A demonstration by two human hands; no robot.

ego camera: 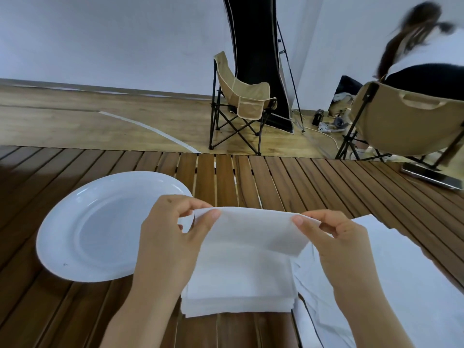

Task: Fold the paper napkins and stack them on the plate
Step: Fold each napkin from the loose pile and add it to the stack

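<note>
A white paper napkin (253,229) is lifted above a stack of white napkins (238,295) lying on the slatted wooden table. My left hand (173,237) pinches the napkin's far left corner between thumb and fingers. My right hand (341,244) pinches its far right corner the same way. The held napkin's far edge is raised and its near part drapes down toward the stack. A white round plate (75,237) sits on the table to the left, partly behind my left hand, with nothing on it.
A white sheet or wrapper (401,285) lies to the right of the stack. A flat dark device (431,177) rests at the table's far right edge. Beyond the table stand two beige folding chairs (241,101); a person (426,59) sits in the right one.
</note>
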